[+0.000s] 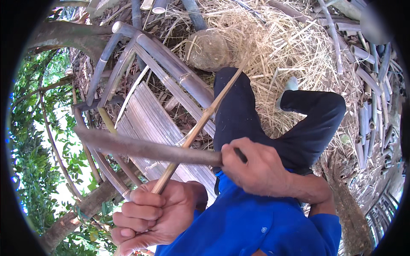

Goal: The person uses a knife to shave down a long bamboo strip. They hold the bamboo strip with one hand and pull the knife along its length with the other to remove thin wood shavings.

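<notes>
My left hand (147,213) is closed around the lower end of a long, thin split bamboo strip (205,114). The strip slants up to the right, past my knee in dark trousers. In my right hand (258,168) is the handle of a machete (149,150), its long brown-grey blade pointing left. Blade and strip cross just above my left fist. Whether the edge touches the strip or passes over it, I cannot tell. Most of the handle is hidden in my right fist; a dark bit shows by the thumb.
A bamboo bench (149,115) with a slatted seat and pole frame stands to the left. Pale shavings (290,47) cover the ground ahead, around a round block (208,50). Cut bamboo poles (371,102) are piled at right. Behind my right arm is a log (348,213).
</notes>
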A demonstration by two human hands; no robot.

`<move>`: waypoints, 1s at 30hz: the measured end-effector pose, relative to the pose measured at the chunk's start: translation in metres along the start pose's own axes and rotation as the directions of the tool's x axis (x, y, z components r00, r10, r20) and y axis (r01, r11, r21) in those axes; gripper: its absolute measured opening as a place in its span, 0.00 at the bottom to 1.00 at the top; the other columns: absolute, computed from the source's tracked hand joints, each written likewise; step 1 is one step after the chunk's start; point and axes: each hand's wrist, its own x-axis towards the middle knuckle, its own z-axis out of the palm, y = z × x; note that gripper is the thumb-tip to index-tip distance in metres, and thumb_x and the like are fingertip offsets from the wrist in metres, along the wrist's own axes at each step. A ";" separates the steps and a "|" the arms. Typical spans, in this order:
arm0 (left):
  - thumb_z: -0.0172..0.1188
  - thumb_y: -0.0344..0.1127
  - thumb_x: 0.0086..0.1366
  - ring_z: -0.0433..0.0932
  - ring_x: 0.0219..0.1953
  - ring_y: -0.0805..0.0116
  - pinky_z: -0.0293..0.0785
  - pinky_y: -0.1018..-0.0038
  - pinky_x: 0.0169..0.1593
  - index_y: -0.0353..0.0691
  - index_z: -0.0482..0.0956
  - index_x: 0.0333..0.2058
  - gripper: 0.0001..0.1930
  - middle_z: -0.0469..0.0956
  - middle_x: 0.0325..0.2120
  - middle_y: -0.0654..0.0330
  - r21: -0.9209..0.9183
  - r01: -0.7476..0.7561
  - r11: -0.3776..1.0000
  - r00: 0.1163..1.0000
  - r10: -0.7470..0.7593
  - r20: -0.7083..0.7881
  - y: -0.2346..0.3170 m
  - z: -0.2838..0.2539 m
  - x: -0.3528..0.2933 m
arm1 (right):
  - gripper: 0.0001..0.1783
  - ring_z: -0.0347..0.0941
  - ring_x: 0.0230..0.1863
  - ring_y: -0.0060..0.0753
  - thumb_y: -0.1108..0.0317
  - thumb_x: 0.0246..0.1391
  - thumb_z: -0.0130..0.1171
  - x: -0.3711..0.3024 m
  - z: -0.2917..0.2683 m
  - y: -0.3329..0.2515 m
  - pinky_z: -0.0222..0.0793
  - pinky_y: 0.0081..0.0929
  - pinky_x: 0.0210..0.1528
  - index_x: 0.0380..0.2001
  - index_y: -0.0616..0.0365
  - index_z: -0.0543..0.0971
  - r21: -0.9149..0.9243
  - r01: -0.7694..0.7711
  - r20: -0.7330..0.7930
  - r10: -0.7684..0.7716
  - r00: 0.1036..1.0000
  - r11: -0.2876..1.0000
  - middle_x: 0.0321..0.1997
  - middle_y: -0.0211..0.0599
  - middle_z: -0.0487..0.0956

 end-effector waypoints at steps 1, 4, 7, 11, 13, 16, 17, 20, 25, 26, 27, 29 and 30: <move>0.47 0.49 0.78 0.48 0.16 0.80 0.46 0.79 0.17 0.42 0.62 0.31 0.19 0.51 0.17 0.71 0.000 0.004 1.000 1.000 -0.004 0.000 -0.002 -0.001 -0.003 | 0.05 0.77 0.20 0.38 0.69 0.58 0.58 -0.001 0.002 0.013 0.75 0.36 0.18 0.33 0.55 0.73 -0.052 -0.084 0.083 0.088 0.993 0.995 0.27 0.40 0.72; 0.46 0.48 0.79 0.48 0.17 0.80 0.46 0.79 0.18 0.43 0.61 0.30 0.19 0.52 0.17 0.71 0.079 0.061 0.995 0.996 -0.065 0.056 -0.002 -0.007 -0.006 | 0.05 0.75 0.18 0.37 0.68 0.58 0.58 0.001 0.014 0.042 0.74 0.35 0.16 0.34 0.56 0.73 -0.182 -0.226 0.116 0.249 0.961 0.957 0.23 0.38 0.69; 0.44 0.48 0.79 0.47 0.17 0.80 0.46 0.78 0.18 0.44 0.58 0.29 0.19 0.50 0.18 0.70 0.069 0.019 0.997 0.999 -0.022 0.041 -0.002 -0.009 -0.005 | 0.06 0.75 0.18 0.38 0.66 0.59 0.59 -0.003 0.004 0.023 0.74 0.38 0.16 0.34 0.54 0.73 -0.063 -0.056 0.143 0.065 0.988 0.996 0.23 0.37 0.69; 0.43 0.48 0.80 0.47 0.17 0.80 0.46 0.78 0.18 0.44 0.58 0.30 0.19 0.50 0.18 0.70 0.009 0.024 1.000 0.999 -0.025 0.040 -0.016 -0.004 -0.010 | 0.06 0.76 0.19 0.46 0.67 0.58 0.59 0.005 0.019 0.077 0.74 0.40 0.17 0.35 0.54 0.73 -0.123 -0.239 0.096 0.251 0.963 0.963 0.24 0.43 0.72; 0.43 0.48 0.80 0.48 0.18 0.80 0.46 0.78 0.19 0.45 0.57 0.29 0.19 0.51 0.19 0.70 0.089 0.081 0.993 0.990 -0.090 0.112 -0.016 -0.015 -0.005 | 0.06 0.77 0.21 0.48 0.69 0.58 0.59 0.009 0.018 0.078 0.75 0.40 0.18 0.37 0.54 0.73 -0.085 -0.229 0.169 0.240 0.956 0.970 0.24 0.44 0.72; 0.42 0.48 0.80 0.47 0.18 0.79 0.45 0.78 0.19 0.45 0.56 0.28 0.20 0.52 0.20 0.69 -0.004 0.063 0.998 0.996 -0.063 0.065 -0.014 -0.013 -0.009 | 0.07 0.77 0.21 0.38 0.69 0.55 0.58 0.003 0.013 0.052 0.75 0.37 0.18 0.37 0.54 0.73 -0.074 -0.018 0.159 0.029 0.987 0.997 0.24 0.39 0.71; 0.42 0.47 0.80 0.47 0.18 0.80 0.45 0.78 0.19 0.46 0.56 0.28 0.20 0.52 0.19 0.69 -0.027 0.060 0.998 0.996 -0.058 0.072 -0.017 -0.015 -0.008 | 0.09 0.77 0.21 0.33 0.68 0.53 0.59 0.000 0.024 0.066 0.74 0.36 0.18 0.38 0.53 0.73 -0.150 0.034 0.107 -0.018 0.994 0.988 0.23 0.36 0.69; 0.42 0.45 0.80 0.46 0.18 0.80 0.44 0.78 0.19 0.46 0.55 0.27 0.19 0.51 0.19 0.70 0.045 0.062 0.997 0.992 -0.067 0.110 -0.025 -0.021 -0.005 | 0.08 0.78 0.23 0.43 0.66 0.59 0.57 -0.004 0.049 0.153 0.75 0.41 0.20 0.42 0.53 0.73 -0.244 -0.316 0.122 0.353 0.928 0.917 0.25 0.41 0.73; 0.41 0.44 0.81 0.46 0.17 0.79 0.44 0.79 0.18 0.47 0.53 0.25 0.21 0.50 0.19 0.70 -0.023 0.088 0.996 0.991 -0.086 0.103 -0.050 -0.019 -0.006 | 0.09 0.76 0.25 0.63 0.65 0.62 0.57 0.011 0.048 0.166 0.75 0.52 0.26 0.43 0.53 0.72 -0.113 -0.286 0.190 0.303 0.934 0.951 0.28 0.53 0.76; 0.41 0.43 0.81 0.46 0.17 0.79 0.44 0.79 0.18 0.48 0.52 0.25 0.21 0.50 0.18 0.70 0.030 0.074 0.997 0.992 -0.077 0.103 -0.055 -0.018 -0.004 | 0.09 0.76 0.25 0.63 0.65 0.62 0.57 0.009 0.058 0.188 0.75 0.52 0.26 0.43 0.53 0.72 -0.115 -0.289 0.193 0.307 0.932 0.950 0.28 0.53 0.76; 0.45 0.42 0.79 0.50 0.17 0.78 0.46 0.79 0.18 0.44 0.58 0.25 0.19 0.52 0.18 0.69 0.004 0.046 0.999 0.994 -0.047 0.101 -0.062 -0.021 -0.003 | 0.09 0.76 0.25 0.64 0.64 0.62 0.57 0.010 0.071 0.220 0.75 0.53 0.27 0.43 0.52 0.71 -0.149 -0.349 0.174 0.372 0.912 0.925 0.27 0.53 0.76; 0.44 0.54 0.77 0.51 0.18 0.76 0.48 0.75 0.18 0.45 0.62 0.30 0.20 0.53 0.19 0.68 -0.078 0.085 0.993 0.995 -0.081 0.049 -0.072 -0.021 -0.010 | 0.10 0.76 0.25 0.64 0.64 0.62 0.57 0.008 0.087 0.280 0.74 0.54 0.29 0.44 0.52 0.71 -0.205 -0.429 0.136 0.459 0.878 0.880 0.28 0.55 0.76; 0.43 0.65 0.74 0.53 0.18 0.73 0.51 0.71 0.18 0.45 0.66 0.35 0.26 0.53 0.20 0.66 -0.154 0.101 0.983 0.995 -0.102 0.002 -0.075 -0.020 -0.012 | 0.10 0.76 0.26 0.65 0.63 0.62 0.56 0.006 0.095 0.303 0.74 0.55 0.30 0.44 0.51 0.71 -0.210 -0.445 0.129 0.476 0.870 0.871 0.29 0.56 0.77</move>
